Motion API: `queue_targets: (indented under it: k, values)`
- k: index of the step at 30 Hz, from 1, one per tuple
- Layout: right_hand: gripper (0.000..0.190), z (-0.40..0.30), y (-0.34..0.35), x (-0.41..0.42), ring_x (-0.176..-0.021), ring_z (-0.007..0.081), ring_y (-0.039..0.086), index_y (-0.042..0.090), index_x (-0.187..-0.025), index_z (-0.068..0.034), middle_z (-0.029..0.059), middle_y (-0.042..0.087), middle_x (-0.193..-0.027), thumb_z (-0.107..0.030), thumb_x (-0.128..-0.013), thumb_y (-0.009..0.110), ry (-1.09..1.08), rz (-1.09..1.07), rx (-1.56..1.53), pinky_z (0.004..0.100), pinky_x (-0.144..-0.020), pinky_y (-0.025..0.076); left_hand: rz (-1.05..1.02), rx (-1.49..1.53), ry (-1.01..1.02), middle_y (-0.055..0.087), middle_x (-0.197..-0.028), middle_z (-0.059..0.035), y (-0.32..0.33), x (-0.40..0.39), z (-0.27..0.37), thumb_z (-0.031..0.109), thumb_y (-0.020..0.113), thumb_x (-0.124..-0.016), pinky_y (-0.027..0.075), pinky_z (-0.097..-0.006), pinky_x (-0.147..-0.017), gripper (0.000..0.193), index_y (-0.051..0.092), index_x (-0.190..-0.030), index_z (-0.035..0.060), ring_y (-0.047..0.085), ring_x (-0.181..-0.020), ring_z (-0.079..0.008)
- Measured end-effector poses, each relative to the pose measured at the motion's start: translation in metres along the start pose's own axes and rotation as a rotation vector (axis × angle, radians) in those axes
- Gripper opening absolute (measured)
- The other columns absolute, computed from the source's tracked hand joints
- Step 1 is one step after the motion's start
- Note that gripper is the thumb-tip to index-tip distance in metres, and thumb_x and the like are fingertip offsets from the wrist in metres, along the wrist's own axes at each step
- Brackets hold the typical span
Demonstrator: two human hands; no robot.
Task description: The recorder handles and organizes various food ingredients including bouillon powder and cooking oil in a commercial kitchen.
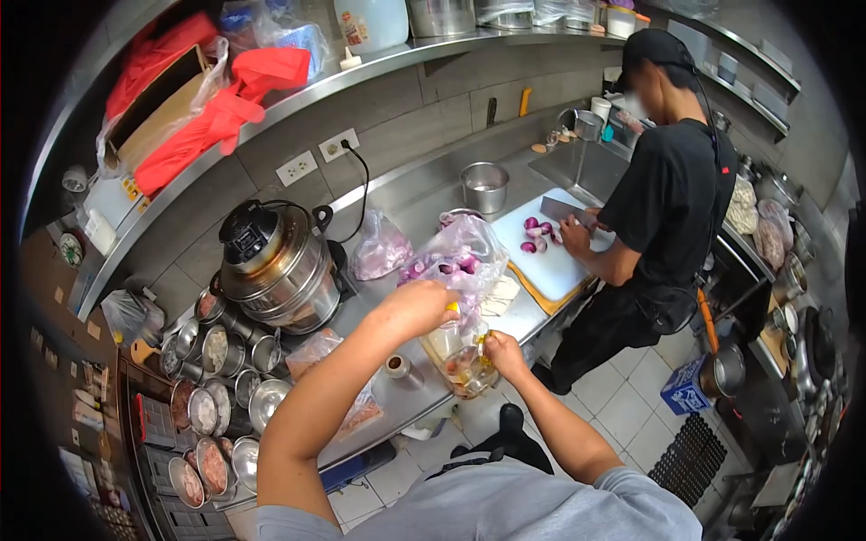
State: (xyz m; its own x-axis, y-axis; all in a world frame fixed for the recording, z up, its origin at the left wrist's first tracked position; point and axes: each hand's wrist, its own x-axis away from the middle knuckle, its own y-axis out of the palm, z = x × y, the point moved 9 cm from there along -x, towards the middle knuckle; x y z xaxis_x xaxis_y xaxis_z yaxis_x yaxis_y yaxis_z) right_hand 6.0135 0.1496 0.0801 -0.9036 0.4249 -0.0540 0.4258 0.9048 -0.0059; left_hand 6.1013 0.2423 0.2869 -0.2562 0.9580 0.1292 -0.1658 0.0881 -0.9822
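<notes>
My left hand [426, 308] reaches over the counter, its fingers closed at the yellow cap [452, 308] of a pale container that it partly hides. Lower and to the right, my right hand [504, 355] grips the yellow handle of a clear pitcher [470, 372], which holds some liquid and pieces that I cannot make out. Behind my hands lies a clear plastic bag of peeled purple onions [463, 260]. A folded white cloth [499, 296] is beside it. Left of the pitcher stands a bottle with a dark round top [398, 366].
A co-worker [670, 176] cuts purple onions with a cleaver [560, 210] on a white cutting board [541, 243]. A steel pot [484, 188], a large lidded cooker [281, 270], bagged meat [358, 412] and several metal bowls [203, 409] occupy the counter. An overhead shelf [284, 88] curves across.
</notes>
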Motion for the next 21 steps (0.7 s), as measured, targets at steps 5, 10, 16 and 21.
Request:
queue_targets:
  k: [5, 10, 16, 21]
  values:
    - [0.031, 0.007, 0.003, -0.005, -0.063, 0.0066, 0.043, 0.054, -0.077, -0.004, -0.0036, 0.048, -0.067, -0.026, -0.099, 0.053, -0.029, -0.02, -0.045, 0.0263, -0.058, 0.04, 0.011, 0.052, 0.193, 0.064, -0.121, -0.0128, 0.004, 0.012, 0.003, 0.016, 0.065, -0.085, 0.049, -0.0411, -0.095, 0.039, 0.064, -0.123, 0.0121, 0.06, -0.112, -0.0319]
    - [0.038, 0.017, 0.0, -0.008, -0.061, 0.0092, 0.048, 0.054, -0.076, -0.005, -0.0013, 0.051, -0.065, -0.036, -0.099, 0.051, -0.053, -0.024, 0.014, 0.0275, -0.057, 0.041, 0.12, 0.192, 0.145, 0.063, -0.124, -0.0153, -0.004, 0.012, 0.002, 0.026, 0.068, -0.084, 0.049, -0.0408, -0.097, 0.041, 0.064, -0.12, 0.0049, 0.06, -0.114, -0.0324]
    - [0.039, 0.011, 0.003, -0.005, -0.061, 0.0103, 0.048, 0.053, -0.075, -0.005, -0.0007, 0.052, -0.066, -0.036, -0.098, 0.051, -0.041, 0.006, 0.073, 0.0279, -0.057, 0.042, 0.224, 0.009, -0.154, 0.07, -0.079, -0.0208, -0.007, 0.018, -0.013, 0.047, 0.069, -0.082, 0.055, -0.0471, -0.069, 0.047, 0.071, -0.091, 0.0013, 0.069, -0.077, -0.0376]
    - [0.041, 0.011, 0.001, -0.003, -0.055, 0.0104, 0.043, 0.048, -0.071, -0.008, -0.0009, 0.048, -0.061, -0.038, -0.099, 0.047, -0.013, 0.031, 0.037, 0.0292, -0.051, 0.038, 0.194, 0.043, -0.091, 0.07, -0.083, -0.0201, 0.005, 0.012, -0.013, 0.037, 0.073, -0.08, 0.054, -0.0474, -0.073, 0.037, 0.072, -0.084, 0.0008, 0.069, -0.083, -0.0376]
